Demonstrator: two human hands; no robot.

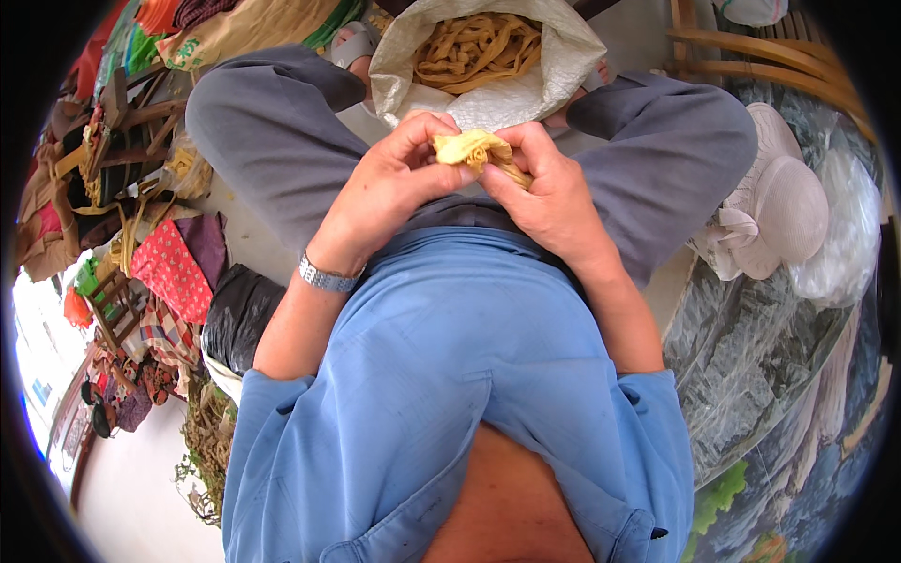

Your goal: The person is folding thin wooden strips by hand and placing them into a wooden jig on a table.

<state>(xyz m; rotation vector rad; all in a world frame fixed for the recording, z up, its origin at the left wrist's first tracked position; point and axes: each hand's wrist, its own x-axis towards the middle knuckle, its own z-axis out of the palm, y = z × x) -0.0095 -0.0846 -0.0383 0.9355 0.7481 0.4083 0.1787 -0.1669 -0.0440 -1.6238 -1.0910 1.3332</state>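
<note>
My left hand (389, 188) and my right hand (554, 197) meet above my lap, between my bent grey-trousered knees, both with fingers closed on a crumpled pale-yellow strip bundle (458, 148). The bundle has a bunched, rolled middle, and part of it hangs down at my right fingers; its underside is hidden by my fingers. My left wrist wears a metal watch. Just beyond my hands stands an open white woven sack (408, 84), holding a heap of tan, flat strips (474, 52).
At left are jumbled wooden furniture (131, 117), red patterned cloth (169, 272) and a black plastic bag (244, 310). At right lie pale brimmed hats (788, 206), crumpled clear plastic (831, 267) and, farther up, curved wooden bars (741, 42). Sandalled feet (352, 52) flank the sack.
</note>
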